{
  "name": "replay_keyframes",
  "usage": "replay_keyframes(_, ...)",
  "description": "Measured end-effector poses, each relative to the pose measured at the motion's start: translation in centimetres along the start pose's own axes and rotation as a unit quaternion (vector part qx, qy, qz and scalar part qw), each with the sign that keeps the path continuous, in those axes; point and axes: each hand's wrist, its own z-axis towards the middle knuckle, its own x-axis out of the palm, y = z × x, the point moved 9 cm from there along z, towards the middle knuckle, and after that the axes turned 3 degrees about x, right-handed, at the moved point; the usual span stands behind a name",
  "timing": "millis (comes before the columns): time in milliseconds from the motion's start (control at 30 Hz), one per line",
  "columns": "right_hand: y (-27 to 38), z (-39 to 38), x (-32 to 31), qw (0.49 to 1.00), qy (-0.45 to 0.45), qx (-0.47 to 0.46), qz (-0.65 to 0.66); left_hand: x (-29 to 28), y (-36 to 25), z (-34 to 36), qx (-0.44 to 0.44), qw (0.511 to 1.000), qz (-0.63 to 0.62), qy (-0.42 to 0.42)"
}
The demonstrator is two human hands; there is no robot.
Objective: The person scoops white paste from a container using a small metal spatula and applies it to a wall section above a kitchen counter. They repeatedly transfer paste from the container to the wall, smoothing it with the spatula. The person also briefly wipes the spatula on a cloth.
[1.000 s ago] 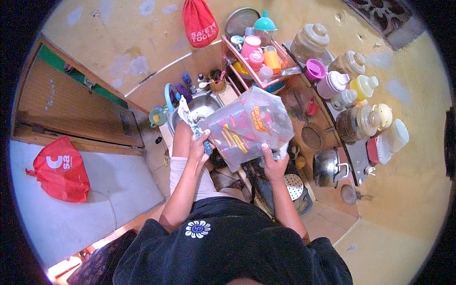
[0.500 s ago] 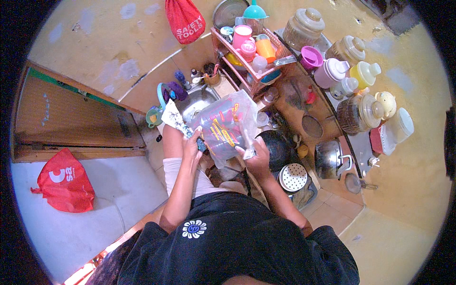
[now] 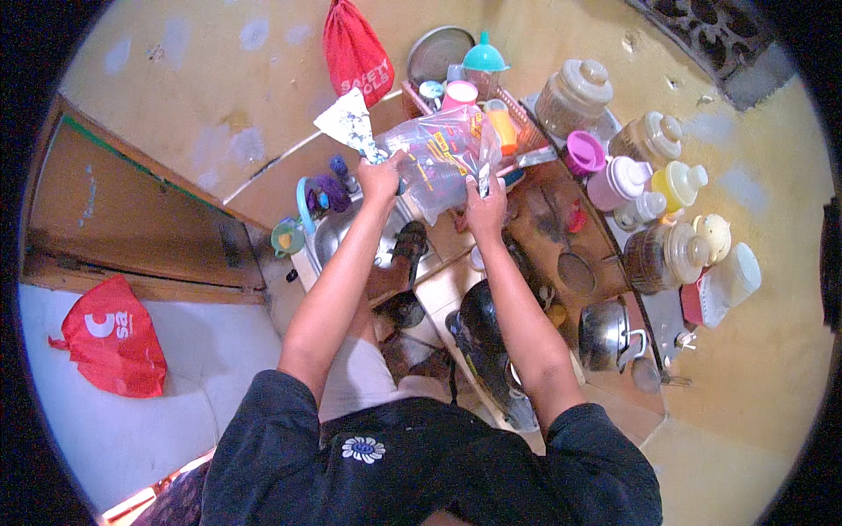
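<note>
Gripping the clear bag (image 3: pixel 436 159) at both sides, the left hand (image 3: pixel 379 181), also clutching a white-and-blue sheet (image 3: pixel 349 123), and right hand (image 3: pixel 486 210) have moved it out before the dish rack (image 3: pixel 531 131), so it seems mid-move.

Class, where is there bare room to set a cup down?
A pale counter strip lies bare between the sink and black pan; a smaller shelf patch shows beside the red basket. Crowded: the pink rack behind the clear plastic bag, and the shelf's stretch of jars.

Clear plastic bag (image 3: pixel 436 167) in both hands (image 3: pixel 381 180) (image 3: pixel 485 212)
</note>
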Motion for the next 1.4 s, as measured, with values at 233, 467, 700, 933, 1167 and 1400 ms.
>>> replay_keyframes(233,-1.8,6.3,-0.2,0.996,-0.039,0.063,-0.048,6.0,-0.7,2.6,0.027,0.999,0.023,0.025)
replay_keyframes(467,-5.5,12.7,-0.4,0.992,-0.069,0.000,-0.104,12.5,1.0,4.9,0.038,0.994,-0.016,0.101)
replay_keyframes(700,-12.0,12.7,0.2,0.973,-0.045,0.079,-0.213,17.4,3.8,7.7,0.125,0.967,0.146,0.168)
replay_keyframes(933,-12.1,2.1,-0.7,0.972,-0.015,0.201,-0.124,10.8,2.1,5.6,0.048,0.977,0.098,0.184)
replay_keyframes(1167,-13.3,-12.8,-1.5,0.955,0.163,0.249,-0.004,1.4,0.7,-5.2,-0.013,0.960,0.140,0.241)
replay_keyframes(1400,-11.2,-18.7,-7.8,0.886,0.229,0.389,0.109,-3.3,1.5,-19.3,-0.234,0.915,-0.151,0.290)
